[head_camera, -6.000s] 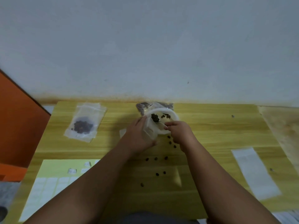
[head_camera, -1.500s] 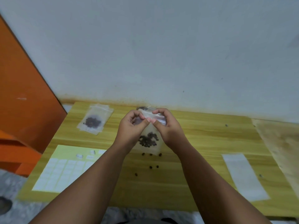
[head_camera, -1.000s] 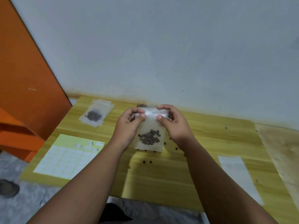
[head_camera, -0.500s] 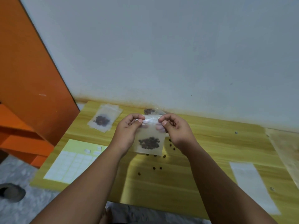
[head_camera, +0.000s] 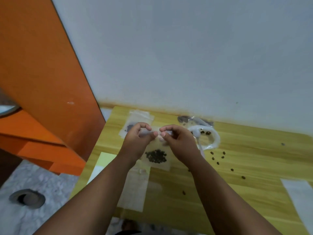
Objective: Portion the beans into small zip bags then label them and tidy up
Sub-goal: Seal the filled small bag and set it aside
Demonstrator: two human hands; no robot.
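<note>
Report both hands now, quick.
Left hand: pinches the top edge of the zip bag.
Right hand: pinches the same edge.

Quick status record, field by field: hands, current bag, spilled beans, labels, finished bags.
Hands: left hand and right hand both pinch the top edge of the small bag
Bag contents: beans heaped near the bottom
Spill: loose beans scattered on the table, right of the bag
Labels: label sheet at the table's left edge
Finished: one filled bag at back left

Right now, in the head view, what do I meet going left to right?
Orange panel → left hand → held bean bag → right hand → white bowl → white paper strip
</note>
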